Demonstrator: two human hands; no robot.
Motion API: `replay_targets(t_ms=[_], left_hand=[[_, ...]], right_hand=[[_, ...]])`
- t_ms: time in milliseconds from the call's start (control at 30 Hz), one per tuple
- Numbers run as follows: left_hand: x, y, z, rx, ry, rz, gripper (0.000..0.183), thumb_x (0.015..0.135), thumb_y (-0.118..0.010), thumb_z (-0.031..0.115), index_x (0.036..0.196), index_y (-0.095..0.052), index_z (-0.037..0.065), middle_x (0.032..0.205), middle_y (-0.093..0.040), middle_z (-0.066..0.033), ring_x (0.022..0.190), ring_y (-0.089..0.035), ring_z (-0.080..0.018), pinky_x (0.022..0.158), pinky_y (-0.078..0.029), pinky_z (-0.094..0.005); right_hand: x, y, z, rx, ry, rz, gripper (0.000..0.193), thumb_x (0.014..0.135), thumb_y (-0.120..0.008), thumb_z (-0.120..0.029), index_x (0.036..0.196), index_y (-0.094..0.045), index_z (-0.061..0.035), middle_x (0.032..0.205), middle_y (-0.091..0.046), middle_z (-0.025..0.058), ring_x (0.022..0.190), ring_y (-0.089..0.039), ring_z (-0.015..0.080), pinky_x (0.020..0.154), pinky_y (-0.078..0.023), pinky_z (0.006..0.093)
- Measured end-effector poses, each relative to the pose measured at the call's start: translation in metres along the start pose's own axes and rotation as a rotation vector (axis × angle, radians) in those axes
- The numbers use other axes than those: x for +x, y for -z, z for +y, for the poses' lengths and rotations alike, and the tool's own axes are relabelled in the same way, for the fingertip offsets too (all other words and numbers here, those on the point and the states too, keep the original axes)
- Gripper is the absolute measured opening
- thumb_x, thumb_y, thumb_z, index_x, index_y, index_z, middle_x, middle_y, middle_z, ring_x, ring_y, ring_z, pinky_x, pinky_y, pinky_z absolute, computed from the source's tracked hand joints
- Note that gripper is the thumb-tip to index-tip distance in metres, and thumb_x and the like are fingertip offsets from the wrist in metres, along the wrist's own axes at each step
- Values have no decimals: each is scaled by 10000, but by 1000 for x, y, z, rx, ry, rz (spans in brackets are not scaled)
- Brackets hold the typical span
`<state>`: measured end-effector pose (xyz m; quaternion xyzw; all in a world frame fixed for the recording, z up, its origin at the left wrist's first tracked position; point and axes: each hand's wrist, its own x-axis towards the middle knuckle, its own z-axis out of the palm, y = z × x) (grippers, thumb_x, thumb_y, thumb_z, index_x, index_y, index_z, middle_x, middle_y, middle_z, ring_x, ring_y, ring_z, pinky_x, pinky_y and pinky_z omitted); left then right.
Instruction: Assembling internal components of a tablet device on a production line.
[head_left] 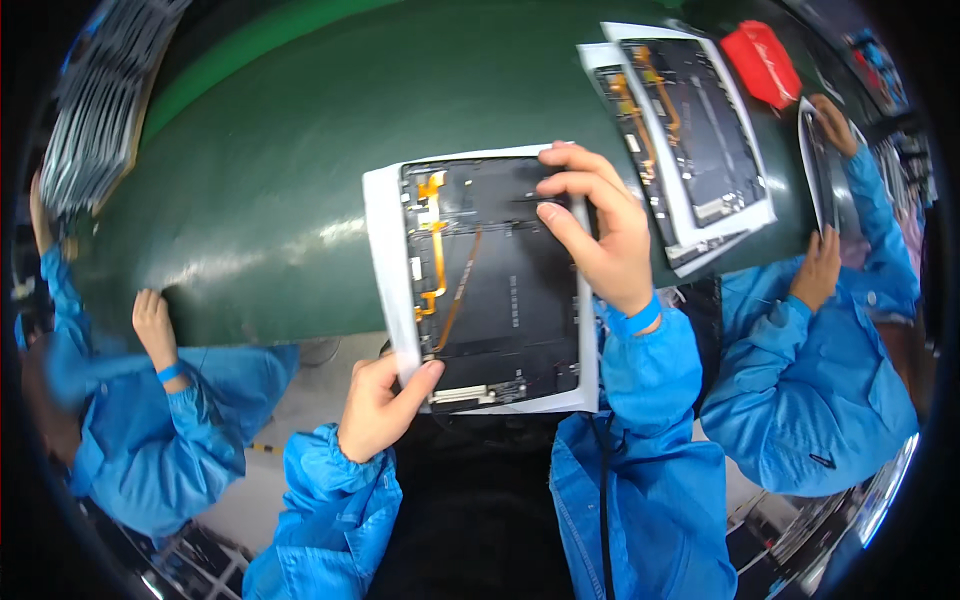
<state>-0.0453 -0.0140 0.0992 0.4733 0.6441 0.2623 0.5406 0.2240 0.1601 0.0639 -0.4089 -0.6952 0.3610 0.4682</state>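
Note:
A black tablet back housing [500, 290] lies over a white sheet [385, 215] at the near table edge, its lower part above my lap. Orange flex cables [437, 250] run down its left side, and a pale strip sits along the bottom. My left hand [385, 400] pinches the lower left corner, thumb on top and fingers hidden beneath. Over the upper right corner, my right hand [605, 230] has its fingers and thumb apart, with the tips at the housing's face. Whether those tips press on it is hard to see.
On the green table [250, 200], similar housings [695, 130] with white sheets lie at the right, near a red pouch [762, 65]. A co-worker's hand [818, 268] holds a panel at far right. Another co-worker's hand [152, 325] rests at left, near stacked thin panels [100, 110].

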Motion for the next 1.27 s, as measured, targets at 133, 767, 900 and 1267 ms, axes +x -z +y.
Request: replay_targets(t_ms=[133, 767, 900, 1267], left_hand=[[3, -1, 1, -153, 27, 130, 184, 1042, -697, 163, 1004, -730, -14, 754, -629, 57, 710, -533, -35, 628, -432, -258], [93, 188, -38, 126, -274, 788, 415, 1115, -606, 239, 1386, -645, -72, 1229, -725, -87, 1107, -646, -112, 945, -488, -250], [85, 194, -66, 244, -293, 936, 391, 1120, -597, 236, 1403, -653, -29, 1280, -714, -101, 1091, -638, -107, 901, -490, -240], [77, 194, -93, 190, -494, 1034, 279, 1117, -555, 94, 1356, -669, 3, 1256, -704, -64, 714, -504, -19, 595, -376, -187]], right_hand=[[-32, 34, -16, -50, -42, 133, 142, 879, -765, 35, 1017, -750, 6, 1188, -737, 153, 1089, -728, 289, 945, -565, 370], [-87, 112, -8, -691, -65, 322, 258, 859, -705, 124, 1070, -762, -14, 1072, -763, 132, 839, -741, 212, 636, -561, 326], [-96, 162, 10, -784, -366, 359, 459, 856, -668, 144, 1285, -700, -18, 1422, -597, 150, 736, -671, 173, 685, -561, 317], [-92, 208, 56, -583, -334, 255, 537, 891, -543, 161, 1320, -763, -75, 1518, -581, 123, 861, -690, 97, 689, -548, 230]])
